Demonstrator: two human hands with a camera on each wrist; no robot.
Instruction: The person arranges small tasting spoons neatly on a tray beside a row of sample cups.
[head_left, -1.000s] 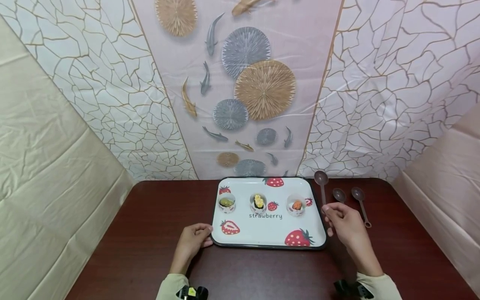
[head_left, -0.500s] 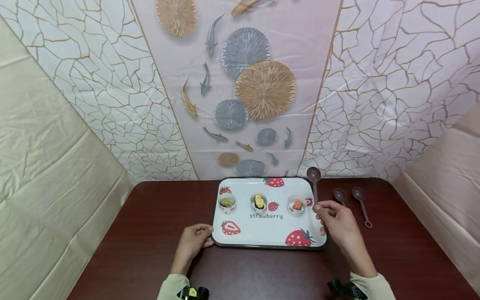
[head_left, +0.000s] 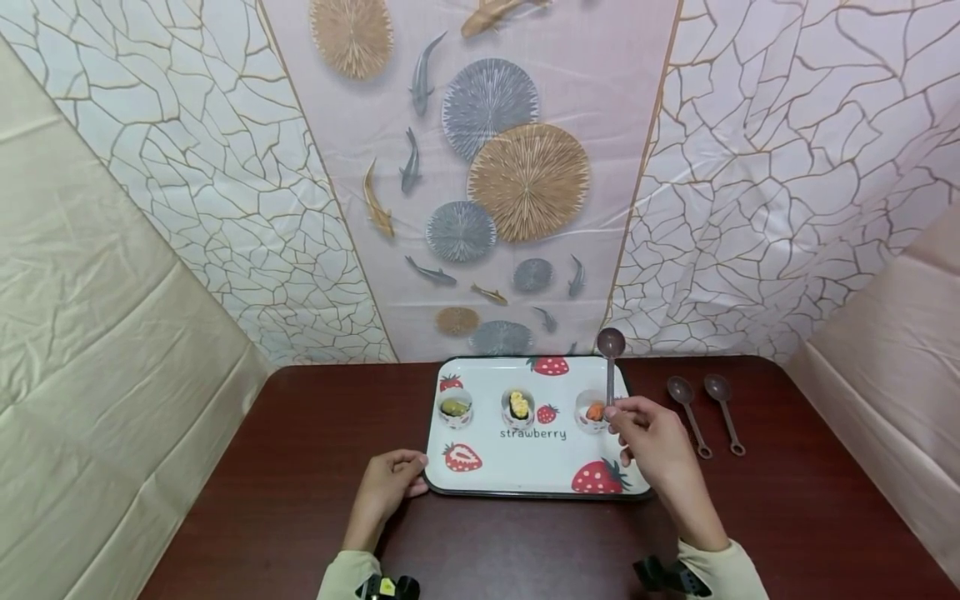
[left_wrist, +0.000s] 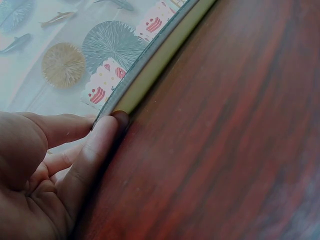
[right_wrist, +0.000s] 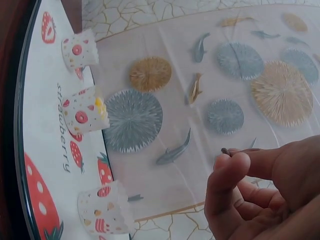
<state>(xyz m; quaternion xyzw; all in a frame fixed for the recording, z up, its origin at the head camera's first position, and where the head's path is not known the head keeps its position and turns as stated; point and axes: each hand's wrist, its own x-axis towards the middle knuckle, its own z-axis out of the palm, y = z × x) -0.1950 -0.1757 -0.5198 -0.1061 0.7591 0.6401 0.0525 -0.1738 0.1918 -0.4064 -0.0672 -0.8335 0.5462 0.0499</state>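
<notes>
My right hand [head_left: 656, 442] pinches the handle end of a brown spoon [head_left: 611, 343], holding it bowl-up above the right side of the white strawberry tray [head_left: 525, 471]. In the right wrist view only the dark handle tip shows between the thumb and finger of that hand [right_wrist: 255, 185]. The tray's lower left corner is pinched by my left hand [head_left: 386, 487], whose fingertips grip the rim in the left wrist view [left_wrist: 55, 165]. Three paper cups stand on the tray: one with green food [head_left: 454, 408], one with yellow [head_left: 518, 406], one with orange [head_left: 595, 411].
Two more brown spoons, a nearer one [head_left: 681, 390] and a farther one [head_left: 717, 387], lie on the dark red table [head_left: 795, 483] right of the tray. Patterned cloth [head_left: 532, 183] hangs behind the table, with beige cloth [head_left: 112, 333] at the sides.
My right hand has moved left with the spoon, from beside the tray's right edge to over the right cup. The left hand stays at the tray corner.
</notes>
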